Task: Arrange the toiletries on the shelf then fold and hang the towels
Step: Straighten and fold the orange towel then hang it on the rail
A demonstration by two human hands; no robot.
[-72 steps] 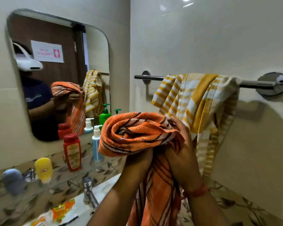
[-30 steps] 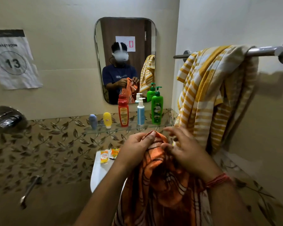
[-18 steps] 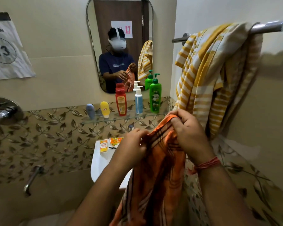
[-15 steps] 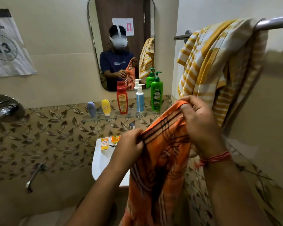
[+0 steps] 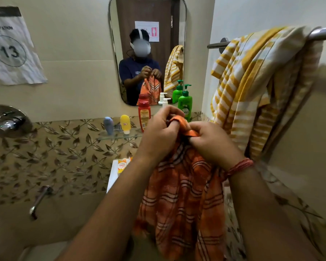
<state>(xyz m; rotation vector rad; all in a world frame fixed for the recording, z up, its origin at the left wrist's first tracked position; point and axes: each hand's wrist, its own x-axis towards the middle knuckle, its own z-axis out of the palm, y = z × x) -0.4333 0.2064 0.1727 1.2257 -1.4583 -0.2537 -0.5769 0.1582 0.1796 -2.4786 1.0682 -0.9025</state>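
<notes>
Left hand: my left hand (image 5: 159, 132) had its fingers curled tight on the top edge of the orange towel (image 5: 181, 194), pinching the cloth.
Right hand: my right hand (image 5: 208, 142) pinched the same edge, fingers bent round a bunched corner, touching or nearly touching the left.
Change: half a second before, my hands were apart with the edge stretched between them; at this point I had brought them together, so the edge was gathered into one knot of cloth.
Meaning: I judged that as one fold made lengthwise, corner to corner, with the hanging not yet done.
Orange towel: it hung straight down from my hands, in front of the sink (image 5: 113, 176), not on the rail.
Towel rail: the rail (image 5: 324, 33) on the right wall carried only the yellow striped towel (image 5: 252, 87), loosely draped, not folded.
Glass shelf: the glass shelf (image 5: 109, 137) under the mirror (image 5: 149, 53) held the toiletries upright in a row, with the green pump bottle (image 5: 184, 102) at its right end.
</notes>
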